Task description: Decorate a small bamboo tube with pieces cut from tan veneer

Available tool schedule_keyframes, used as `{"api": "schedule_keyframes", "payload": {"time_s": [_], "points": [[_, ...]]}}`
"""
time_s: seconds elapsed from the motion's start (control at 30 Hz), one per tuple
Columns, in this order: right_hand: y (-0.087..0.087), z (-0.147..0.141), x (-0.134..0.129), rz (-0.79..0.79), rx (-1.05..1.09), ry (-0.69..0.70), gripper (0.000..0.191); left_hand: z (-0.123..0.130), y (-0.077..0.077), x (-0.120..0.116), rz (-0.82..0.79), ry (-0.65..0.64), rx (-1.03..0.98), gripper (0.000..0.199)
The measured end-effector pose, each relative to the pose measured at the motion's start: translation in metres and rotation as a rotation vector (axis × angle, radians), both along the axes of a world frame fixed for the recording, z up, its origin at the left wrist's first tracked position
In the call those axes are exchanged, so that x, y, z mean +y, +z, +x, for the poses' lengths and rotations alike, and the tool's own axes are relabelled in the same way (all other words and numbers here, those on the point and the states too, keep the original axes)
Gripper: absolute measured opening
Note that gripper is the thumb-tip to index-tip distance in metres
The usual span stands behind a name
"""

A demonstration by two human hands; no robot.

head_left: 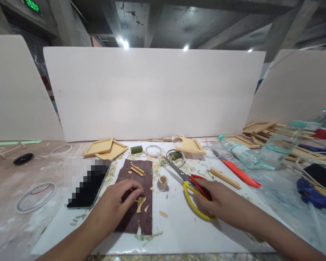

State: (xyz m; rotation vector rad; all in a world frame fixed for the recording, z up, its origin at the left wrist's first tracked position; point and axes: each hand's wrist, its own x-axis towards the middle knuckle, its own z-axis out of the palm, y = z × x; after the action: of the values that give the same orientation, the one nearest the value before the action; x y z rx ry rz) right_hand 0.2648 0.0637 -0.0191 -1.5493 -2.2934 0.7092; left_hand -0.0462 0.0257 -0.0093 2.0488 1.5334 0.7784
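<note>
My right hand grips the red and yellow handles of a pair of scissors, whose blades point up and left over the white board. Over the dark brown sheet, my left hand has its thumb and fingertips brought together; what they hold, if anything, is too small to make out. Thin tan scraps lie on the sheet beside those fingertips, and small light strips rest farther up it. A short hollow ring-like piece stands between my hands.
A phone lies left of the sheet. Wooden frames, green pieces and wire rings sit at the back. On the right are a red-handled knife, a wooden stick, plastic bottles and a blue tool.
</note>
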Motion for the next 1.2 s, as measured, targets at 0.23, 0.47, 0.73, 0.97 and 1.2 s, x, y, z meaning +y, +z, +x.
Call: {"api": "schedule_keyframes", "payload": {"time_s": [0.23,0.47,0.73,0.97,1.2], "points": [[-0.006,-0.007,-0.001,0.090,-0.114,0.018,0.022,0.002,0.000,-0.004,-0.029,0.007,-0.032,0.022],[-0.025,-0.007,-0.001,0.174,-0.146,0.006,0.021,0.005,0.000,-0.005,-0.063,0.014,-0.035,0.017],[-0.001,-0.006,-0.004,0.350,-0.085,0.054,0.023,0.005,-0.003,-0.006,-0.090,-0.017,-0.043,0.018],[0.026,-0.040,0.018,0.244,0.041,0.149,0.027,0.006,-0.003,-0.007,-0.103,-0.031,-0.079,0.016],[-0.002,-0.063,0.019,0.239,0.140,0.267,0.045,0.010,-0.011,-0.004,-0.441,-0.010,-0.630,0.025]]}}
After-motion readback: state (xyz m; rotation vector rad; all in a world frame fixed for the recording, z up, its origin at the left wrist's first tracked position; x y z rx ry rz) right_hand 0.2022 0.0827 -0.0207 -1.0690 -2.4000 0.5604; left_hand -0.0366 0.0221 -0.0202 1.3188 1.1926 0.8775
